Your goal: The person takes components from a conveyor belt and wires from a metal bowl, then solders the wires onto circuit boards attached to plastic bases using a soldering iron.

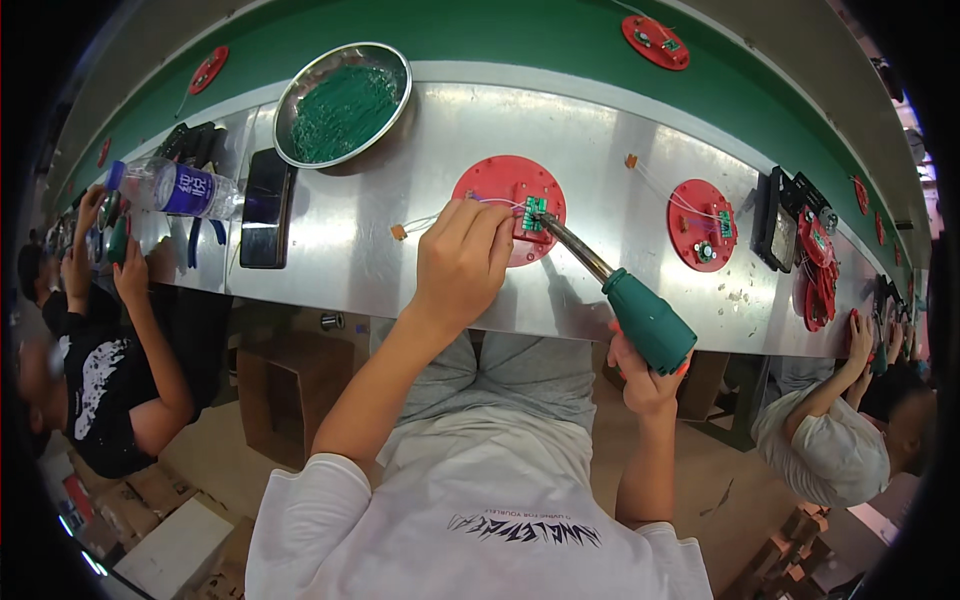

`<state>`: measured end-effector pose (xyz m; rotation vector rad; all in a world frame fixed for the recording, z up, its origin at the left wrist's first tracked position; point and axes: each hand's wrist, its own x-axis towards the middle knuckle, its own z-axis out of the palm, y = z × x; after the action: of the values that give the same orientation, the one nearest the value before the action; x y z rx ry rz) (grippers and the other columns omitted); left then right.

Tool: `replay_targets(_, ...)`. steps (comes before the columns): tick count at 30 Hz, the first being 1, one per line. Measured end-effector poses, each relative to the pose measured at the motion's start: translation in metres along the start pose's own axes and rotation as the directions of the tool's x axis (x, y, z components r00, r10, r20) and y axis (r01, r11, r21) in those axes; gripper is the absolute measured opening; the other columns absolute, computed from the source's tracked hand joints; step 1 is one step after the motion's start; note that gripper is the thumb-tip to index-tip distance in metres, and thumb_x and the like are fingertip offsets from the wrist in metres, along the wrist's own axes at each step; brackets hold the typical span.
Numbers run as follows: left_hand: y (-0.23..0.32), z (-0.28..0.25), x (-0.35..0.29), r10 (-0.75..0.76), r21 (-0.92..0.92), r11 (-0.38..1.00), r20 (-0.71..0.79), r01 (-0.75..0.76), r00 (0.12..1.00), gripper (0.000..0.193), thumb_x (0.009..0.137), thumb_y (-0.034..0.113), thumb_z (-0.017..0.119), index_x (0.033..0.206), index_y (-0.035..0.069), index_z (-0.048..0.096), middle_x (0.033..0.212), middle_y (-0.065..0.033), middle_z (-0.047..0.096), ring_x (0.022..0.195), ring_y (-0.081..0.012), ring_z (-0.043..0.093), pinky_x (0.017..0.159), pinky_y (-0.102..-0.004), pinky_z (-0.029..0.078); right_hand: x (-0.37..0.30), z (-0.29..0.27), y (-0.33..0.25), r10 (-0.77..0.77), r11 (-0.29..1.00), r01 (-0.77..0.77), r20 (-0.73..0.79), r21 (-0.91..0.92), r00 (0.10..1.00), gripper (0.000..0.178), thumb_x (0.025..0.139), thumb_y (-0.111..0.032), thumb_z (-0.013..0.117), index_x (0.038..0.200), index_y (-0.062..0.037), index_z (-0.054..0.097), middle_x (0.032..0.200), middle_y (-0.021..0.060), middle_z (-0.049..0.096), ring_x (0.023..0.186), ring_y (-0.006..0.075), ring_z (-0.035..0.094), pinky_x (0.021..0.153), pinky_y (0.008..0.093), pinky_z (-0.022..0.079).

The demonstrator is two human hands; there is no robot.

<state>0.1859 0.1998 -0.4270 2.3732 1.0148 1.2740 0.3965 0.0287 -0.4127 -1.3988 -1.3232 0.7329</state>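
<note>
a brushed silver metal tabletop [340, 265] runs across the view, with a smooth green strip [490, 38] beyond its far edge carrying several red discs. midway between the far and near edges lies a round red plastic disc [487, 180], bearing a small green circuit board [534, 213]. the left hand [462, 258] reaches over the disc from the near edge, its fingers bent and close together beside thin white wires; whether they pinch one i cannot tell. the right hand [645, 372], at the near edge, has its fingers curled around a green-handled soldering iron [650, 322], whose tip meets the board. by the far edge stands a round shiny metal bowl [391, 120] of green wire-like pieces; left of it are a flat black phone [268, 212] and a clear, blue-capped plastic bottle [190, 190] on its side. a second red disc [690, 205] lies to the right. below the near edge, an open brown cardboard box [285, 395] stands on a tan floor [700, 480]. people [125, 380] sit at both ends of the tabletop.
</note>
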Motion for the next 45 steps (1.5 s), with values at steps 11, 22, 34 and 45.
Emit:
replay_targets(11,-0.004,0.002,-0.002,0.001,0.024,1.0,0.012,-0.002,1.0,0.013,0.079,0.0,0.07,0.092,0.0,0.069,0.083,-0.01,0.061,0.072,-0.0272,0.062,0.061,-0.0383,0.051,-0.006,-0.001,0.01,0.018,1.0,-0.018,0.024,-0.003,1.0,0.032,0.09,0.002,0.054,0.121,0.0083,0.06,0.094,0.0131,0.068,0.058,0.013,0.055,0.054,0.0273,0.045)
replay_targets(22,-0.006,0.005,-0.005,0.027,0.03,0.999,-0.017,-0.027,0.999,0.016,0.077,-0.001,0.07,0.093,0.0,0.071,0.085,-0.009,0.062,0.074,-0.0251,0.063,0.061,-0.0362,0.053,-0.005,-0.001,0.009,0.037,0.999,-0.039,0.047,0.034,0.998,0.034,0.09,0.002,0.055,0.122,0.0089,0.06,0.091,0.012,0.067,0.059,0.013,0.055,0.054,0.0277,0.044)
replay_targets(34,-0.005,0.005,-0.006,0.025,0.04,0.999,-0.008,-0.025,1.0,0.017,0.076,-0.001,0.07,0.094,0.0,0.071,0.086,-0.0087,0.062,0.076,-0.0248,0.063,0.062,-0.0361,0.053,0.01,0.004,-0.006,0.221,0.938,-0.203,-0.031,0.28,0.975,0.026,0.082,0.002,0.066,0.107,0.0087,0.066,0.086,0.0119,0.07,0.059,0.0135,0.058,0.054,0.0275,0.047)
replay_targets(45,-0.005,0.005,-0.006,0.04,0.048,0.998,-0.002,-0.04,0.999,0.02,0.074,-0.003,0.069,0.094,0.001,0.071,0.088,-0.0084,0.063,0.079,-0.0254,0.063,0.064,-0.0363,0.054,0.002,0.008,-0.013,0.148,0.944,-0.105,-0.117,0.314,0.982,0.031,0.088,0.002,0.057,0.117,0.0091,0.064,0.097,0.0162,0.07,0.06,0.0149,0.058,0.054,0.029,0.047)
